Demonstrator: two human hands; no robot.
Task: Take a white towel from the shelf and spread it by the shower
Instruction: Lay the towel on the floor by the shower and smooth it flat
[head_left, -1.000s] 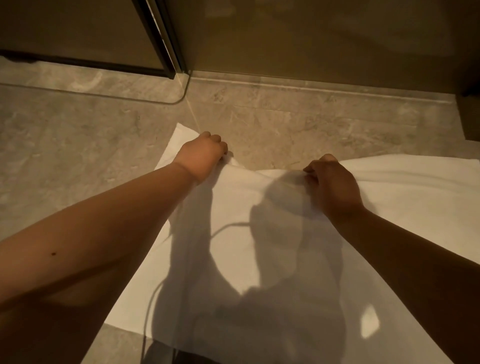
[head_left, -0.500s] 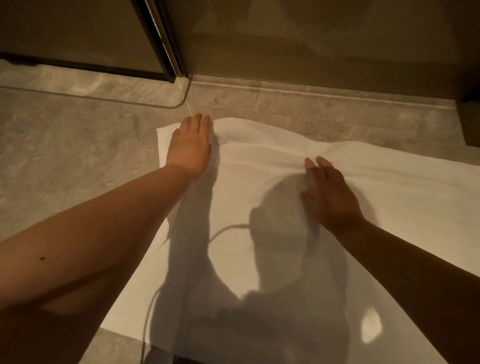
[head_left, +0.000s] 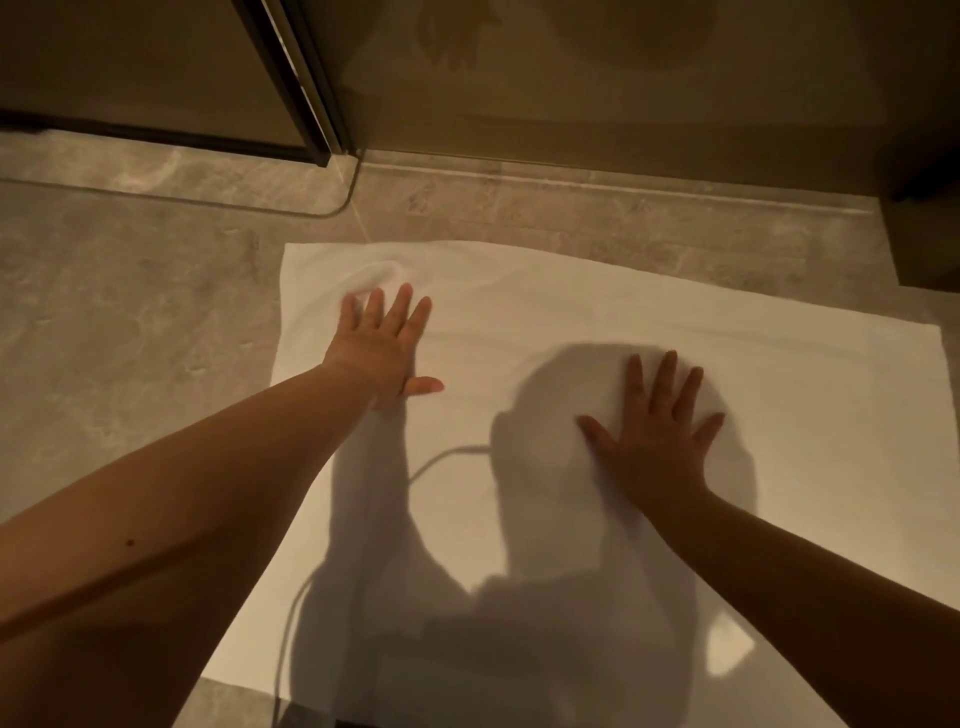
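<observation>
Both hands lie flat on the white towel (head_left: 597, 332), palms down and fingers spread, gripping nothing. Her left hand (head_left: 382, 345) presses near the towel's far left corner, where the cloth shows a few soft ripples just beyond the fingertips. Her right hand (head_left: 657, 431) rests nearer the middle, in the shadow that the person's head and body cast across the cloth.

That towel is spread out on the grey stone floor (head_left: 130, 312), just in front of the shower. Its far edge runs close to the low stone threshold (head_left: 623, 182) under the glass, bare floor showing between them. Its left edge is clear to see, with open floor stretching away beside it. Its right corner reaches almost to the frame's edge, and the near edge passes under the arms, partly out of sight.

Beyond the towel stand 2 glass panels (head_left: 571, 78), joined at a dark metal frame (head_left: 301, 88) that comes down to the floor just past the far left corner. A dark upright edge (head_left: 924, 130) rises at the far right, near the towel's right end. Nothing lies on the cloth but the 2 hands.
</observation>
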